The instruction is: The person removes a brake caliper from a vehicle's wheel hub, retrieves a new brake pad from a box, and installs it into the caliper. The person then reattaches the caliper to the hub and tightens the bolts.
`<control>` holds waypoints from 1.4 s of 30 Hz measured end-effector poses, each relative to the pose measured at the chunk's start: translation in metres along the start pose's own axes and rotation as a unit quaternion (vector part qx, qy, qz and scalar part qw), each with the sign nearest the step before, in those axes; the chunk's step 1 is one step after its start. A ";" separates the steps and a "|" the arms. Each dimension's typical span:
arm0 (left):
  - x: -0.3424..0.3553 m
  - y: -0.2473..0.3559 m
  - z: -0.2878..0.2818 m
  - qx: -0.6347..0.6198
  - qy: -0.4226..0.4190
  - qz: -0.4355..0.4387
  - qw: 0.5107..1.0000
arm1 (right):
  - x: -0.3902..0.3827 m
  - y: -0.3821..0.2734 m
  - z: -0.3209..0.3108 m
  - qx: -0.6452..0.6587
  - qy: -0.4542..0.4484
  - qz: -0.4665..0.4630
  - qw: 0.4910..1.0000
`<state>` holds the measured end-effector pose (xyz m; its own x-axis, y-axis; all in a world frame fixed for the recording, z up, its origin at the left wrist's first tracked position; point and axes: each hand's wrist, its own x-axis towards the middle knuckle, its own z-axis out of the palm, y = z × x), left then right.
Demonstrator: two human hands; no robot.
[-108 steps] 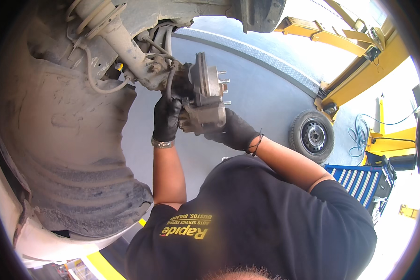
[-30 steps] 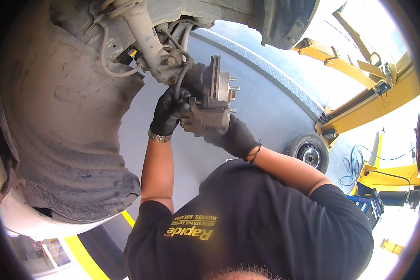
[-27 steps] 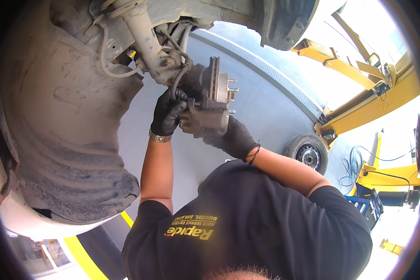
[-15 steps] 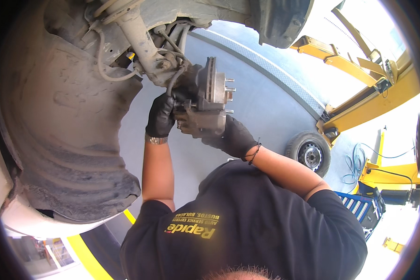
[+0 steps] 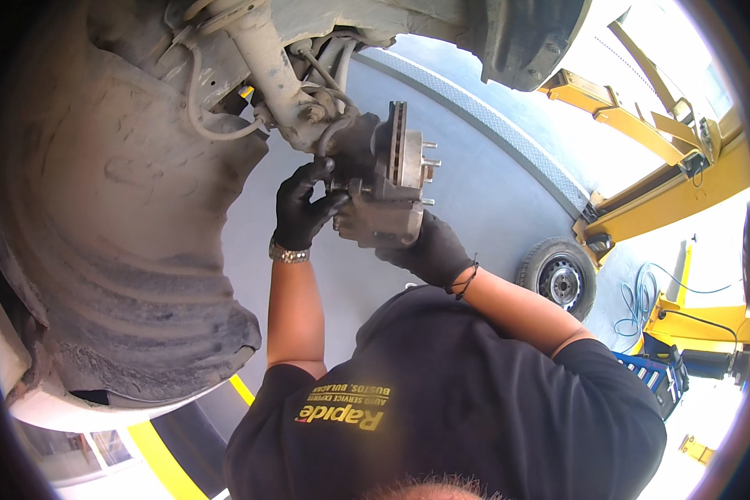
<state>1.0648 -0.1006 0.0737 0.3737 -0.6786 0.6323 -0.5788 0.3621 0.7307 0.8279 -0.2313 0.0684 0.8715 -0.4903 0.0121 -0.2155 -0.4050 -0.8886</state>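
A greyish-brown brake caliper (image 5: 379, 221) sits at the lower edge of the brake disc (image 5: 397, 150), next to the hub (image 5: 412, 160) with its protruding wheel studs. My right hand (image 5: 432, 252), in a black glove, grips the caliper from below and the right, its fingertips hidden behind the metal. On the inner side, my black-gloved left hand (image 5: 302, 207) has its thumb and forefinger curved in a pinch at the caliper's bolt area. What lies between those fingertips is too dark to make out. The strut (image 5: 262, 71) comes down to the knuckle just above.
A dirty wheel-arch liner (image 5: 133, 217) fills the left side. A hose (image 5: 196, 100) loops beside the strut. A yellow lift arm (image 5: 617, 108) and post stand at the right. On the floor lie a wheel (image 5: 560, 279), a coiled blue hose (image 5: 639, 296) and a blue tool tray (image 5: 654, 375).
My left hand's thumb and forefinger have come into a visible curved pinch beside the caliper; before, the hand was more bunched behind it. My right hand stays on the caliper. The view has shifted slightly.
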 end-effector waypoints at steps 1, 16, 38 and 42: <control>0.002 -0.002 -0.001 -0.010 -0.005 0.000 1.000 | 0.000 0.001 0.001 -0.006 0.007 -0.010 1.000; 0.010 0.023 -0.004 -0.211 -0.047 -0.170 0.961 | -0.016 0.000 -0.003 0.047 0.008 -0.033 0.998; 0.042 0.067 -0.015 0.172 -0.124 0.012 0.977 | -0.005 0.005 0.043 0.298 0.147 -0.093 0.939; 0.031 0.039 -0.020 0.062 -0.080 -0.062 0.993 | -0.008 0.006 0.042 0.324 0.136 -0.081 0.933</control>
<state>1.0684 -0.0943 0.1275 0.3336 -0.8100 0.4823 -0.6239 0.1938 0.7571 0.8387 -0.1972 0.0436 0.7067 -0.6765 0.2072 0.2964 0.0171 -0.9549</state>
